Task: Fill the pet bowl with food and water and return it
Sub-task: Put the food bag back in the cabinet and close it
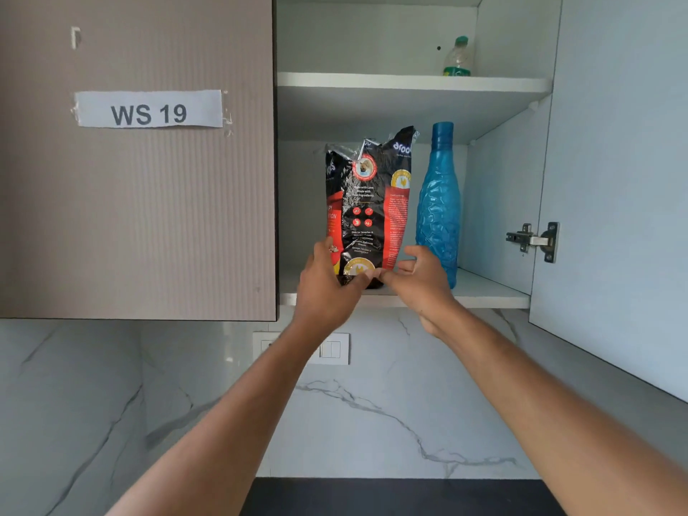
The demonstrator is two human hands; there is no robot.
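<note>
Pet food in a black and red bag (366,206) is seen standing upright on the lower shelf (484,294) of an open wall cabinet, near the shelf's front edge. The bag's crumpled top is open. Its lower part is gripped from both sides: the left hand (327,288) is wrapped around the lower left edge, with the thumb laid across the front, while the right hand (420,281) is pressed to the lower right corner, fingers curled. The two thumbs nearly meet at the bag's base.

Just right of the bag, a tall blue textured bottle (439,202) is stood on the same shelf, partly hidden at its foot by the right hand. On the upper shelf, far right, a small clear bottle with a green cap (458,57) is kept. The closed left door carries a paper label (149,109) reading "WS 19". The right door (614,162) is swung open, its hinge (534,240) exposed. Below the cabinet, a marble wall with a white switch plate (335,348) is visible.
</note>
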